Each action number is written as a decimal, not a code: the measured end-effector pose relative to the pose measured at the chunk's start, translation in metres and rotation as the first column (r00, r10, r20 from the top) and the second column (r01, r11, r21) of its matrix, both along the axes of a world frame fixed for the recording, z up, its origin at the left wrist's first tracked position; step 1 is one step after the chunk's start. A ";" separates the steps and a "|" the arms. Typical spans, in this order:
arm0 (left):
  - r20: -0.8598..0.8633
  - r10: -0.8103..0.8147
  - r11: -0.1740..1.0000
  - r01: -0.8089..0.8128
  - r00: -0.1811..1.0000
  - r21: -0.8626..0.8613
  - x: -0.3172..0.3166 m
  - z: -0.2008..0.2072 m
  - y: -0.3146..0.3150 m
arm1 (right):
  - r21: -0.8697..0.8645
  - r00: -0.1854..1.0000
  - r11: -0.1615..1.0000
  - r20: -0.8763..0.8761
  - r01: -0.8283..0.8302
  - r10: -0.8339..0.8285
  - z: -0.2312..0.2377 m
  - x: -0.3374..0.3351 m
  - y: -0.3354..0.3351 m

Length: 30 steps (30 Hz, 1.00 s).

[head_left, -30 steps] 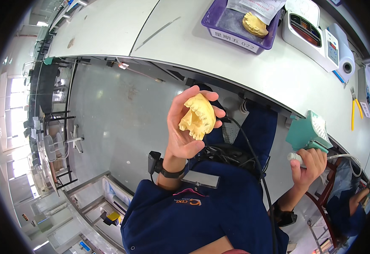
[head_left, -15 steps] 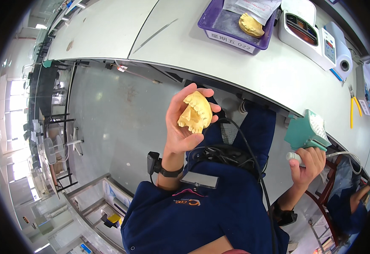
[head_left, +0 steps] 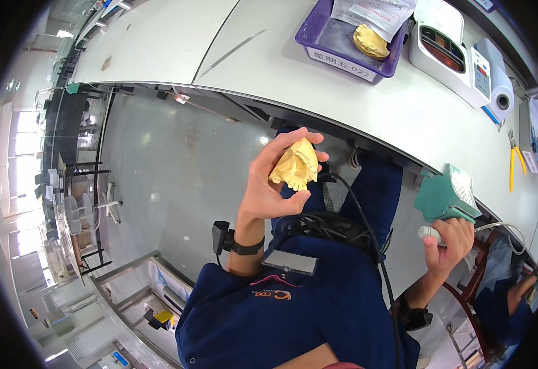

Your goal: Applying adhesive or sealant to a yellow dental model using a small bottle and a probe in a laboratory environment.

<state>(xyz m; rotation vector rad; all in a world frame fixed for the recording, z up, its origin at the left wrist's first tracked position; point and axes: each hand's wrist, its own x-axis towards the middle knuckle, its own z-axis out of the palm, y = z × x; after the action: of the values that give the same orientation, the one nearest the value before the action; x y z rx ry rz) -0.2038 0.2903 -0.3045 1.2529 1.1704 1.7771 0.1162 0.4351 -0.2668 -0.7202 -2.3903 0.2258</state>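
Note:
My left hand (head_left: 261, 189) is raised in front of my torso, its fingers and thumb closed round a yellow plaster dental model (head_left: 296, 166). The row of teeth on it shows, with the hollow of the arch turned partly up. To the right, my right hand (head_left: 450, 243) is wrapped round a white handpiece (head_left: 429, 233), mostly hidden in the fist. A pale hose (head_left: 507, 225) runs off behind that hand. Just beyond the right knuckles, a green box-shaped hood (head_left: 446, 194) sits at the bench edge.
On the white bench (head_left: 269, 67) stands a purple tray (head_left: 349, 66) with papers and another yellow model (head_left: 371, 42). A white device (head_left: 450, 52) and yellow-handled pliers (head_left: 514, 161) lie further right. A black cable (head_left: 360, 212) crosses my lap. Another person's arm (head_left: 524, 288) shows at the far right.
My left hand has shifted slightly right and tilted the dental model, so its hollow faces differently. The bench appears slightly lower and further right. The right hand keeps its grip.

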 end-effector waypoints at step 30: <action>0.000 -0.025 1.000 0.025 1.000 -0.006 0.001 0.001 0.003 | 0.036 1.000 0.999 0.020 0.011 -0.011 0.000 0.002 -0.001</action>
<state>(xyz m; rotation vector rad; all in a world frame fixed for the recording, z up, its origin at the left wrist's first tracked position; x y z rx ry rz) -0.2030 0.2935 -0.3032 1.2589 1.1552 1.7539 0.1181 0.4346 -0.2667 -0.7221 -2.4027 0.1713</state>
